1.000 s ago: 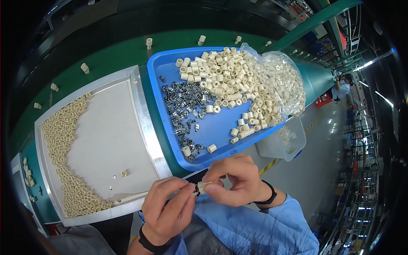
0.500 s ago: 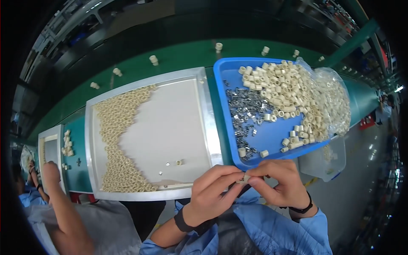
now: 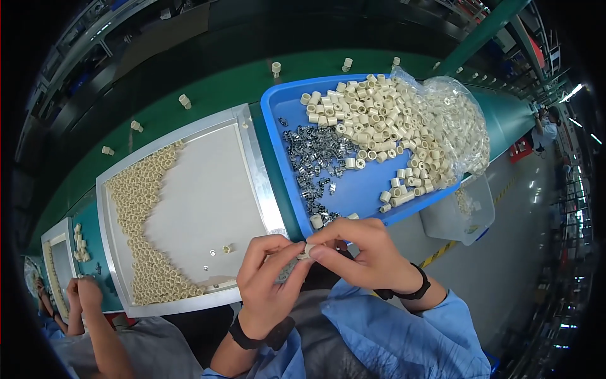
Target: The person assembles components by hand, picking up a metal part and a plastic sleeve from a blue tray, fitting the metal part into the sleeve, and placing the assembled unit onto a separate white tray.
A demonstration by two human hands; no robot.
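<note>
Between the fingertips of both hands is a small cream plastic sleeve [image 3: 305, 252], mostly covered by fingers. My left hand [image 3: 268, 278] pinches it from the left, and my right hand [image 3: 360, 252] pinches it from the right. Both hands are just off the near edge of a blue tray [image 3: 372, 218]. Inside the tray lie a heap of cream plastic sleeves [image 3: 379, 117] and a pile of small shiny metal clips [image 3: 315, 155]. Whether a metal clip is also in my fingers I cannot make out.
Left of the tray stands a metal-framed board [image 3: 202, 196] with rows of sleeves packed along its left side. A clear bag [image 3: 451, 120] of sleeves rests on the tray's right end, above a clear bin [image 3: 457, 215]. Other people's hands [image 3: 85, 294] work at far left.
The view has swung, so the tray and framed board sit further left in the picture. Both my hands still pinch the sleeve together. The co-worker's second hand has come into sight.
</note>
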